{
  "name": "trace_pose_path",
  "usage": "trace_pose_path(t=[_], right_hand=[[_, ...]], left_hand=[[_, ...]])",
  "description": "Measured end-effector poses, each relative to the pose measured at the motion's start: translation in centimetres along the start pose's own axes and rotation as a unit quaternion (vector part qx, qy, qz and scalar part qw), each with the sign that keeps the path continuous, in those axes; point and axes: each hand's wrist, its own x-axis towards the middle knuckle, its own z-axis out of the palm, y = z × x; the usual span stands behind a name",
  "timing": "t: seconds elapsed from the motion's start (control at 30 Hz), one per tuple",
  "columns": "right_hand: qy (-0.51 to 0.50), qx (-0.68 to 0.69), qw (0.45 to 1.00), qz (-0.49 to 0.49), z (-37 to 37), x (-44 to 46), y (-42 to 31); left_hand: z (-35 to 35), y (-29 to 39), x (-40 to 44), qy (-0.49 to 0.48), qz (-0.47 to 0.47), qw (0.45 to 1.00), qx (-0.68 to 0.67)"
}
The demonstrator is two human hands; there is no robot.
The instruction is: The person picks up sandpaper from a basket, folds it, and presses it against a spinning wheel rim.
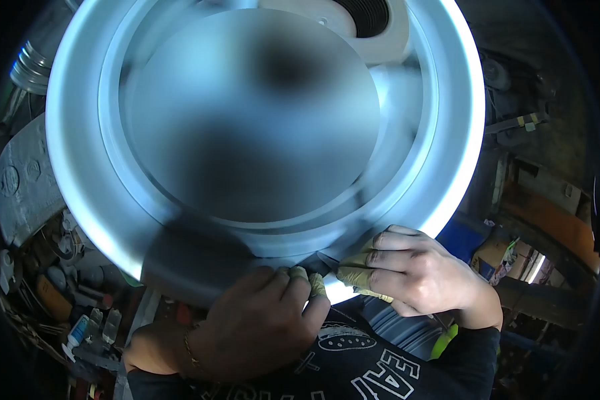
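Note:
A large white ring-shaped part with a raised inner lip fills the upper middle of the head view. At its near rim my left hand is closed, thumb and fingers pinched together at a small dark thin piece. Whether that piece is sandpaper or something else I cannot tell. From the right, my right hand rests on the same rim with fingers curled together, the tips close to the dark piece. Yellowish covers wrap several fingertips of both hands. What lies under the right fingertips is hidden.
Inside the ring is a blurred grey disc. A beige part with a black ribbed opening sits at the top. At left are a grey plate and small bottles. An open cardboard box is at right.

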Motion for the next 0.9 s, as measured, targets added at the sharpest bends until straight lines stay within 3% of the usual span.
trace_pose_path(t=[0.9], right_hand=[[-0.016,0.021,1.0,-0.004,-0.38,0.22,-0.08]], left_hand=[[0.37,0.25,-0.14,0.018,-0.001,1.0,0.014]])
